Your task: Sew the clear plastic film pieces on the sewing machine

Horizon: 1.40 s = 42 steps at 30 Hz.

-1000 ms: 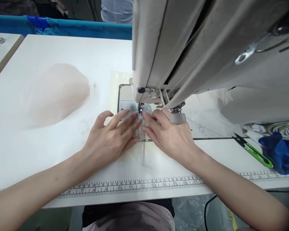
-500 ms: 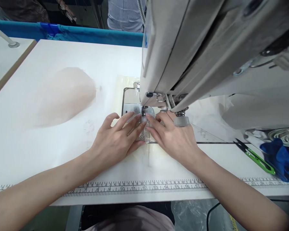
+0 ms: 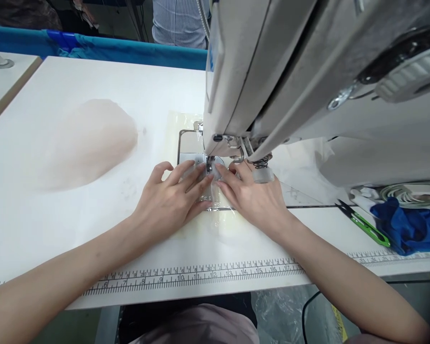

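My left hand (image 3: 168, 200) lies palm down with fingers spread, its fingertips just left of the presser foot (image 3: 209, 165) of a sewing machine (image 3: 236, 86). From the other side, my right hand (image 3: 258, 196) reaches in under the machine head. Its thumb and forefinger stretch toward the foot, and the other fingers are bent and partly hidden. Between the hands, clear glossy film (image 3: 216, 199) shows over the metal machine bed (image 3: 190, 142). Whether a thin workpiece lies under the fingertips, I cannot tell.
Green-handled thread snips (image 3: 365, 225) and a crumpled blue cloth (image 3: 410, 224) lie at the right. A printed ruler (image 3: 186, 278) runs along the front edge of the white table (image 3: 75, 229). Thin whitish material (image 3: 301, 160) lies behind my right hand. Another person's striped shirt (image 3: 179, 21) shows beyond.
The whole view has shifted slightly, so the table and machine sit a little farther left. Both hands keep nearly the same place around the presser foot.
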Tool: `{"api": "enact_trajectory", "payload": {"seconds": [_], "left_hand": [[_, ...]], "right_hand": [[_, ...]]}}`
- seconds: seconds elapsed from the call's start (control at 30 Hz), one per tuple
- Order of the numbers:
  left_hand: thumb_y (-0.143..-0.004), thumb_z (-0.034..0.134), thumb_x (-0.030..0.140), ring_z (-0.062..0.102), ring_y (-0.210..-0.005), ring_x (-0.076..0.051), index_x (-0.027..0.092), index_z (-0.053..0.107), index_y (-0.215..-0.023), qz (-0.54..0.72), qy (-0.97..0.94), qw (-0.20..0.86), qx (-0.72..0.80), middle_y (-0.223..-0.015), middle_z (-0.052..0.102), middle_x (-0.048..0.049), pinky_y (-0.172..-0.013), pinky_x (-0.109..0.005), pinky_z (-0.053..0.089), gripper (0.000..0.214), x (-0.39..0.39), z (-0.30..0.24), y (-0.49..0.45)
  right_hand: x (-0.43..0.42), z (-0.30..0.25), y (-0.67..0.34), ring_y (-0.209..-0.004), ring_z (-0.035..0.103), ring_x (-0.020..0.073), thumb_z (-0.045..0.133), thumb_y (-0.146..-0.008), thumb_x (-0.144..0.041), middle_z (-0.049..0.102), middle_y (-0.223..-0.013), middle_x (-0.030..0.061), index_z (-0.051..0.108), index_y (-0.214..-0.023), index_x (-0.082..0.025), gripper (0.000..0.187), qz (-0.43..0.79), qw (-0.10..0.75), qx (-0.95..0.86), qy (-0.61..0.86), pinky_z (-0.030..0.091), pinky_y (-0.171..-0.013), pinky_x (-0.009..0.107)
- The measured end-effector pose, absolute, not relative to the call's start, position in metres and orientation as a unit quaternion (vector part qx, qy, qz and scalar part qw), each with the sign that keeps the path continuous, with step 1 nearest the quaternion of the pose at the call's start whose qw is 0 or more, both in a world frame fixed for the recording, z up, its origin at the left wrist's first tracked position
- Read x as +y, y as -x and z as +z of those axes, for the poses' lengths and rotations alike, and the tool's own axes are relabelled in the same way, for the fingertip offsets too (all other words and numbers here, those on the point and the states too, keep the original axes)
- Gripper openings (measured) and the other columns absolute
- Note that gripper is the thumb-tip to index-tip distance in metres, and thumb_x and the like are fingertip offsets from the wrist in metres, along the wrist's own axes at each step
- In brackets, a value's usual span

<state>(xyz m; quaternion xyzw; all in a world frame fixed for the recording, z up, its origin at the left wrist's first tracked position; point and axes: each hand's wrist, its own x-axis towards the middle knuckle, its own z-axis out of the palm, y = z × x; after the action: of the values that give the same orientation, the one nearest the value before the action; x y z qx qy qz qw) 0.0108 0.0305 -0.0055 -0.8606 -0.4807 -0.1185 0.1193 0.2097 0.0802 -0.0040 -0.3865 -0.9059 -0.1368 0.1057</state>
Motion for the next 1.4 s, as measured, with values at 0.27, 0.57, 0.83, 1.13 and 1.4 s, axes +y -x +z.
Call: {"api": "enact_trajectory", "payload": {"seconds": [0.27,0.57,0.83,1.13,1.4], "left_hand": [[-0.093,0.055,0.047,0.064,-0.094,-0.024,0.019,0.061,-0.124,-0.125,0.885,0.138,-0.426,-0.122,0.067,-0.0089,-0.078,-0.040,0.039,0.043,0.018,0.019,0.001],[-0.100,0.039,0.022,0.057,-0.063,-0.013,0.017,0.063,-0.095,-0.117,0.891,-0.084,-0.431,-0.086,0.068,-0.0021,-0.060,-0.028,0.042,0.025,0.024,0.031,0.006],[-0.093,0.046,0.021,0.060,-0.062,-0.012,0.021,0.067,-0.110,-0.089,0.850,-0.179,-0.487,-0.092,0.064,-0.0033,-0.054,-0.024,0.046,0.027,0.050,0.034,-0.006],[-0.094,0.046,0.026,0.055,-0.058,-0.009,0.020,0.074,-0.083,-0.152,0.830,-0.302,-0.444,-0.081,0.059,-0.0024,-0.052,-0.022,0.046,0.030,0.059,0.034,-0.002],[-0.091,0.053,0.012,0.059,-0.084,-0.020,0.017,0.071,-0.104,-0.156,0.916,0.134,-0.344,-0.090,0.069,-0.0049,-0.074,-0.035,0.047,0.023,0.018,0.003,-0.008]], "right_hand": [[0.072,0.026,-0.224,-0.073,0.059,0.0164,0.060,-0.091,-0.041,0.067,-0.098,0.0041,0.069,-0.106,-0.022,0.026,0.065,0.060,-0.932,0.353,0.039,-0.063,0.030],[0.068,0.046,-0.232,-0.062,0.057,0.0099,0.048,-0.095,-0.017,0.063,-0.072,-0.0043,0.061,-0.089,-0.021,0.015,0.303,0.054,-0.875,0.374,0.036,-0.056,0.023],[0.070,0.035,-0.223,-0.060,0.054,0.0115,0.059,-0.092,-0.031,0.064,-0.073,0.0008,0.071,-0.091,-0.018,0.018,0.161,0.155,-0.897,0.382,0.031,-0.053,0.024],[0.070,0.023,-0.226,-0.059,0.053,0.0097,0.054,-0.094,-0.031,0.068,-0.086,0.0007,0.075,-0.096,-0.023,0.023,0.046,0.240,-0.889,0.387,0.029,-0.049,0.024],[0.060,0.023,-0.223,-0.098,0.059,0.0209,0.056,-0.086,-0.008,0.074,-0.095,0.0031,0.071,-0.079,-0.018,0.019,-0.006,0.138,-0.954,0.266,0.039,-0.073,0.032]]}}
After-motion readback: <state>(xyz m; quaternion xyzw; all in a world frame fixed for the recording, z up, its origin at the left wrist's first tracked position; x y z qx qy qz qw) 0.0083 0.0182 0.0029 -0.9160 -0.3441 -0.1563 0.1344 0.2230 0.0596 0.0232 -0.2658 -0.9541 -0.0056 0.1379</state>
